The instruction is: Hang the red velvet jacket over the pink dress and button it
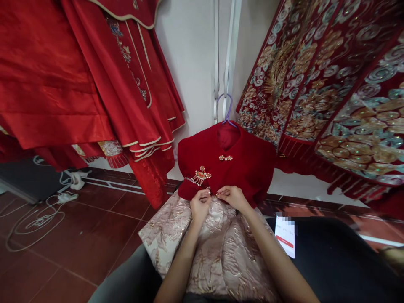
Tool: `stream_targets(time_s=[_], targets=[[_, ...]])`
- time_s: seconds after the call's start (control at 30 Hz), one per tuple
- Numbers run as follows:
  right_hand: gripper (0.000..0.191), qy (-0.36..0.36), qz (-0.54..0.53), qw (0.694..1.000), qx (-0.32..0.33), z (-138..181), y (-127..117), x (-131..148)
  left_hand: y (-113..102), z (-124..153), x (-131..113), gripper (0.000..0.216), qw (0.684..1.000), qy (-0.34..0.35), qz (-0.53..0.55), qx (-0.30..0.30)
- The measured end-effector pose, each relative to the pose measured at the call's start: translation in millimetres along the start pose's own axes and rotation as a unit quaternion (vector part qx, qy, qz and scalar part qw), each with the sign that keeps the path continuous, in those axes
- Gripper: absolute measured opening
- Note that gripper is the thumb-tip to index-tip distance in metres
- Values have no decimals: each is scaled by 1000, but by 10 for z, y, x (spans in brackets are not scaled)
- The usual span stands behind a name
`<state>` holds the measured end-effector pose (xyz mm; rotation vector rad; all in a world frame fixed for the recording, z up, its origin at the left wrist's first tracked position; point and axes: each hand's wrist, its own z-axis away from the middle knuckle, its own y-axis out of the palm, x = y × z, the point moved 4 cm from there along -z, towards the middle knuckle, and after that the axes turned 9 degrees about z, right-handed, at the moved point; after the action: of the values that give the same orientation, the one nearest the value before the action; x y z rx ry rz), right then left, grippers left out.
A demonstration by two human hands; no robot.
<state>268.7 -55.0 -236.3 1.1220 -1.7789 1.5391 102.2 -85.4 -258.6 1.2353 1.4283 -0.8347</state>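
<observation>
A dark red velvet jacket hangs in front of me on a purple hanger. At its neck is a beaded flower clasp, and a gold brooch with bead tassels sits on the chest. Low on the front opening, my left hand pinches the left edge beside another small beaded clasp. My right hand is a little to the right, fingertips closed on the facing part of that clasp. A narrow gap separates the hands, and the fingers partly hide the clasp.
Pale pink brocade fabric covers my lap under the forearms. Red garments hang at left, and an embroidered gown hangs at right. A lit phone rests on a black surface. White cables lie on the tiled floor.
</observation>
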Motion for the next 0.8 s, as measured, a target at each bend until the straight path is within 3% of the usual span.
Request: stream_targets(time_s=[0.17, 0.5, 0.8], targets=[[19, -13, -19, 1000, 11, 3, -87, 145, -28, -5, 88, 25, 1000, 0, 8, 15], [16, -22, -32, 997, -72, 34, 174, 204, -13, -13, 118, 23, 999, -2, 37, 12], [23, -60, -48, 994, -78, 92, 191, 215, -26, -10, 125, 23, 999, 4, 32, 11]])
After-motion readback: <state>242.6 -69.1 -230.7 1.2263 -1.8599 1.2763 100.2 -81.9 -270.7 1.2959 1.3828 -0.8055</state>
